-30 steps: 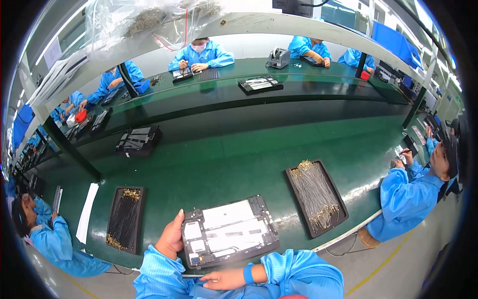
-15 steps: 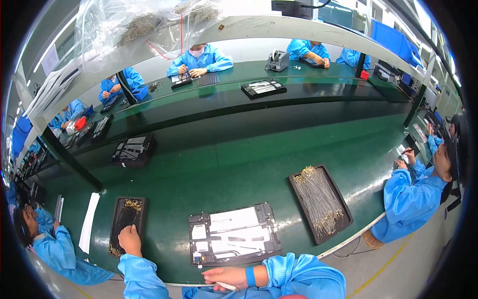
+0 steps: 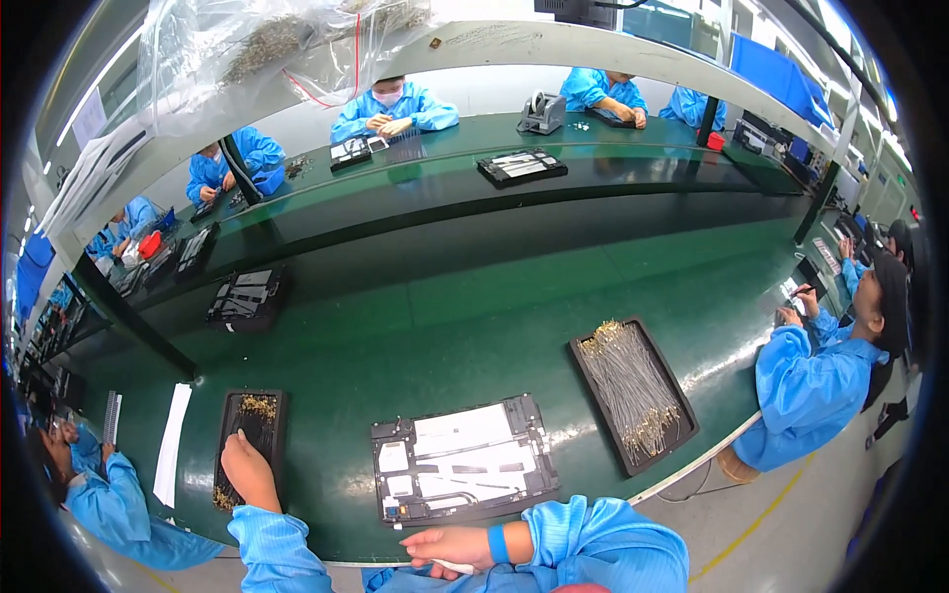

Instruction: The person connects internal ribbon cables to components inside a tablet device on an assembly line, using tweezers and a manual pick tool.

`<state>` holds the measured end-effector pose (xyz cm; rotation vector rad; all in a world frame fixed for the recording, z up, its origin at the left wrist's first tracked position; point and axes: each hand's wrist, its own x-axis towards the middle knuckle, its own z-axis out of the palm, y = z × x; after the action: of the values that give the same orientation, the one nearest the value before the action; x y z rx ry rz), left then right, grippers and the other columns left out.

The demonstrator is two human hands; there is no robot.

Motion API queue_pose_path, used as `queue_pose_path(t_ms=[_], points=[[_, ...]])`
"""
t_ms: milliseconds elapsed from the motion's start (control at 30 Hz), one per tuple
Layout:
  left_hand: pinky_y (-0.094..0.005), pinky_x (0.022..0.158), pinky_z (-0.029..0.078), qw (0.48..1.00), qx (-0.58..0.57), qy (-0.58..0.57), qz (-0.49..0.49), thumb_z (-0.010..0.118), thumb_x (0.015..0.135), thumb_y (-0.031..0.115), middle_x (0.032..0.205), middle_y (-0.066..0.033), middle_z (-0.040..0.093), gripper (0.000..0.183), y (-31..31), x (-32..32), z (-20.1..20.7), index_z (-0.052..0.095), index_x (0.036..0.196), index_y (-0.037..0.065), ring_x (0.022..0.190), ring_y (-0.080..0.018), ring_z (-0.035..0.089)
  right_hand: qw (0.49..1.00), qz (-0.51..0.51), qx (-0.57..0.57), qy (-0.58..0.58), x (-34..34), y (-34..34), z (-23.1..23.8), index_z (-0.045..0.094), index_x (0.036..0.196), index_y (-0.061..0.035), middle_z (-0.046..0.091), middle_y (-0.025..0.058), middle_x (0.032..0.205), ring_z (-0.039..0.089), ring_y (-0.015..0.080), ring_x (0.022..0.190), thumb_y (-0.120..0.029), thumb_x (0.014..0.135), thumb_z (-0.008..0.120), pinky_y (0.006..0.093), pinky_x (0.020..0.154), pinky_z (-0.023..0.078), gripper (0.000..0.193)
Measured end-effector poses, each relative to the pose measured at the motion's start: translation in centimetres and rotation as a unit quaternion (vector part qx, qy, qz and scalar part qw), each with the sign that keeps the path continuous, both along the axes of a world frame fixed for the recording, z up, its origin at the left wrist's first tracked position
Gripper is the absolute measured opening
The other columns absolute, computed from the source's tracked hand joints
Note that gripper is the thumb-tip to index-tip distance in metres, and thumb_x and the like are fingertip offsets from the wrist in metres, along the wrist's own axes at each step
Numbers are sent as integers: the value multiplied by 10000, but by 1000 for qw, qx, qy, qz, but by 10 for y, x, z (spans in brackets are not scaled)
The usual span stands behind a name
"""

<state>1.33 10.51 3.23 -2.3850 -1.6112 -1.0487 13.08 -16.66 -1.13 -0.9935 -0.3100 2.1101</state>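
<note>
One dark tray (image 3: 284, 420) of black cables (image 3: 260, 425) stands at the left of my glossy green worktop (image 3: 465, 346); a second tray (image 3: 671, 377), of grey cables (image 3: 633, 385), sits to the right. Between them, near the front edge, lies an opened flat device (image 3: 465, 465), white panels (image 3: 460, 433) up. My left grip (image 3: 247, 466) is in the dark tray, at the black cables; whether it pinches any, I cannot tell. My right grip (image 3: 450, 546), at the near edge, closes loosely on a slim white object (image 3: 453, 566). Above: pale shelf (image 3: 554, 49), clear bag (image 3: 267, 64). Around: blue-clad co-workers (image 3: 816, 390), grey floor (image 3: 741, 509).
</note>
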Motion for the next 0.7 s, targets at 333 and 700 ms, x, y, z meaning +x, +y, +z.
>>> queue_pose_path(t_ms=[333, 700], points=[[-400, 639, 382, 921, -110, 25, -372, 485, 751, 93, 695, -167, 514, 126, -99, 28, 39, 515, 703, -21, 692, -332, 480, 915, -122, 214, -319, 17, 3, 31, 381, 1153, -31, 531, 106, 920, 523, 163, 734, -329, 801, 467, 248, 616, 432, 469], [-358, 688, 405, 826, -224, 60, -513, 561, 688, 78, 742, -134, 544, 92, -124, 23, 51, 538, 726, -1, 734, -297, 506, 891, -46, 207, -400, 45, -10, 56, 432, 1116, -33, 544, 124, 965, 507, 186, 915, -338, 821, 428, 255, 804, 379, 424]])
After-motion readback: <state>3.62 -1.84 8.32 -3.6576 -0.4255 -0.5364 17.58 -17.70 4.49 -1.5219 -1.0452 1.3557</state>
